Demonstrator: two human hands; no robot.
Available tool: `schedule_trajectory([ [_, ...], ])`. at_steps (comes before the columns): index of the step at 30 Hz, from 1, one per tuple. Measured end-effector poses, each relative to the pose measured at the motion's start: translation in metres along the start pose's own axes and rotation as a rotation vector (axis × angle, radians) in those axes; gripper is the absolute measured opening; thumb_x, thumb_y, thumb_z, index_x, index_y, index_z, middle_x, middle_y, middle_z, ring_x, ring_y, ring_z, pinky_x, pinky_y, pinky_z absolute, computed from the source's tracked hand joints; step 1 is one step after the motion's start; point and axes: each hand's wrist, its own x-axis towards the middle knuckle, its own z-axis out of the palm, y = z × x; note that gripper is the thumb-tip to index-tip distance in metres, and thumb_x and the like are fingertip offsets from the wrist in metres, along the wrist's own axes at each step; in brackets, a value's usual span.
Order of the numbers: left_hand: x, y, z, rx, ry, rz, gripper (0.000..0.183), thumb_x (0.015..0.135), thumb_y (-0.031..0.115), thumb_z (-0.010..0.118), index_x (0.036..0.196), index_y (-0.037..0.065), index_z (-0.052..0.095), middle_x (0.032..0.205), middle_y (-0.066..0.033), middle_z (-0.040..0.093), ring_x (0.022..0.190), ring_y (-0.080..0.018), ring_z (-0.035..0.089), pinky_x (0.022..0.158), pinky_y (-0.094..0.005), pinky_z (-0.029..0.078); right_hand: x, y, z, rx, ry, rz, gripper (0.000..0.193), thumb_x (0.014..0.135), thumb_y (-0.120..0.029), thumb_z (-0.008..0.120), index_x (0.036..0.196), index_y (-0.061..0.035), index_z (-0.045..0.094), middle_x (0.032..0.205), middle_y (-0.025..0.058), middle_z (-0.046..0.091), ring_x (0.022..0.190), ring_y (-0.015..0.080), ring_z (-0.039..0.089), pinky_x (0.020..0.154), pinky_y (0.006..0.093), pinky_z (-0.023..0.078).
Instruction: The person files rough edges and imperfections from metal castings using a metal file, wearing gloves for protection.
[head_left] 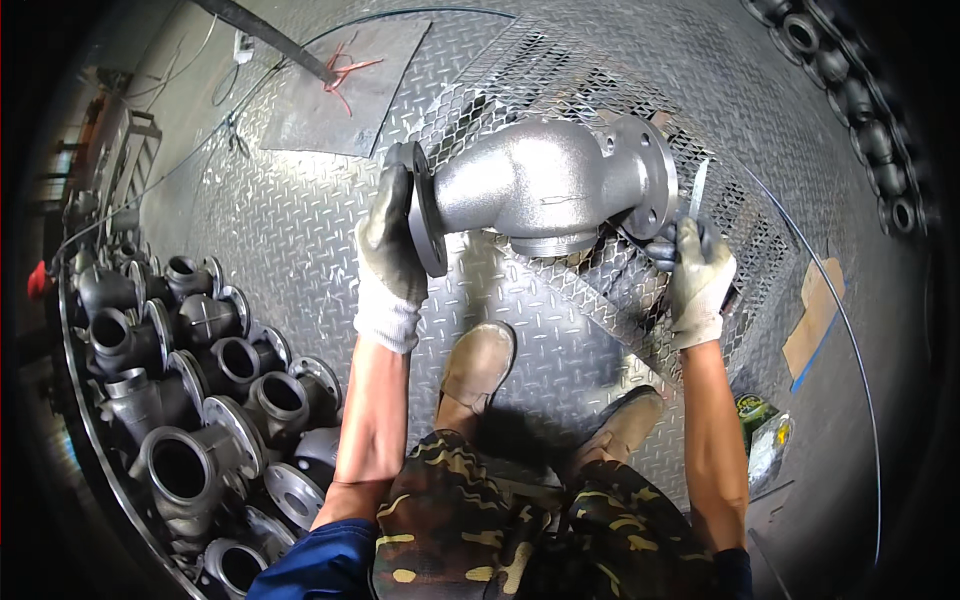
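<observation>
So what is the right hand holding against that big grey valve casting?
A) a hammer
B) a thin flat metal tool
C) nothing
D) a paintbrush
B: the gloved right hand pinches a thin flat metal tool beside the right flange of the valve casting.

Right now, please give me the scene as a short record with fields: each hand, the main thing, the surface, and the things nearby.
left hand: gloved left hand grips one flange of the valve body
right hand: gloved right hand holds a thin flat metal tool at the other flange
main thing: grey cast valve body, lying across the plate
surface: steel checker plate floor with a mesh grating
nearby: pile of flanged castings at the person's left; boots below
</observation>
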Motion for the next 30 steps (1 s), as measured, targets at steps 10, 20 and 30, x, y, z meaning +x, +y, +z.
schedule_trajectory([
  [10,-0.01,0.002,-0.003,0.795,-0.135,0.491,0.032,0.098,0.009,0.054,0.13,0.003,0.06,0.124,-0.0112,0.066,0.11,-0.0167,0.063,0.1,-0.0321,0.048,0.036,-0.012,0.01,-0.124,0.122,-0.007,0.029,0.094,-0.02,0.06,0.101,0.0079,0.064,0.076,0.0104,0.065,0.059,0.0152,0.056,0.054,0.032,0.045],
  [20,-0.026,0.035,0.144,0.891,-0.179,0.417,0.046,0.09,0.011,0.067,0.132,-0.001,0.057,0.108,-0.0089,0.067,0.086,-0.007,0.057,0.079,-0.0218,0.048,-0.005,0.041,-0.05,0.19,0.118,0.306,0.033,0.099,-0.023,0.055,0.117,0.0044,0.053,0.095,0.0168,0.07,0.06,0.0195,0.067,0.047,0.0286,0.051],
  [30,-0.046,0.031,0.161,0.981,-0.602,0.716,0.053,0.085,0.001,0.063,0.135,-0.007,0.05,0.143,-0.0165,0.051,0.134,-0.028,0.046,0.114,-0.0394,0.029,-0.065,0.015,-0.093,0.072,0.15,0.303,0.028,0.1,-0.02,0.049,0.113,0.0033,0.058,0.086,0.0122,0.071,0.054,0.0141,0.063,0.046,0.0237,0.047],
])
